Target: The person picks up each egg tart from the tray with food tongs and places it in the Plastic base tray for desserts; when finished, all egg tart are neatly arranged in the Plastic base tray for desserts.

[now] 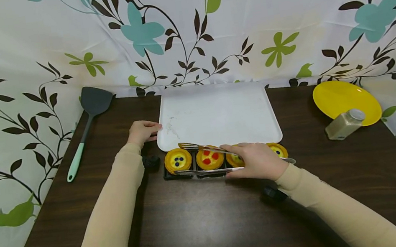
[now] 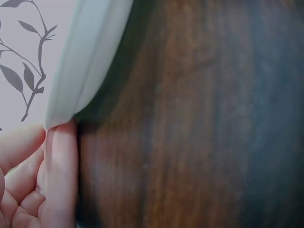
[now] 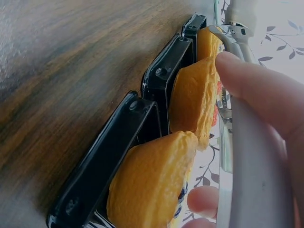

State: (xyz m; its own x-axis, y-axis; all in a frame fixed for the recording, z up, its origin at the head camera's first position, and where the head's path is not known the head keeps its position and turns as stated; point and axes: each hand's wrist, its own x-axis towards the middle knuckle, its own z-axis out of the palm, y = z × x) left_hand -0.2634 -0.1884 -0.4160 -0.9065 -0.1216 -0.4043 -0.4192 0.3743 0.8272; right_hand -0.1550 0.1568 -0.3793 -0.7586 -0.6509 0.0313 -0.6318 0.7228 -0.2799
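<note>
My left hand (image 1: 142, 132) pinches the left rim of a white rectangular tray (image 1: 216, 116), with thumb and fingers at its edge in the left wrist view. My right hand (image 1: 258, 159) grips metal tongs (image 1: 227, 169), whose two arms spread over a row of tarts. These tarts sit in a black compartment tray (image 1: 209, 176) along the white tray's near edge. The leftmost tart (image 1: 178, 160) has blue berries on top; the one beside it (image 1: 210, 158) has red pieces. Part of the row is hidden under my right hand. In the right wrist view, the tongs (image 3: 259, 161) lie close beside the tart tops.
A grey spatula (image 1: 86, 128) with a mint handle lies at the left. On the right, a shaker jar (image 1: 344, 125) lies against a yellow plate (image 1: 346, 98). A patterned cloth (image 1: 184, 28) hangs behind the dark wooden table (image 1: 198, 233).
</note>
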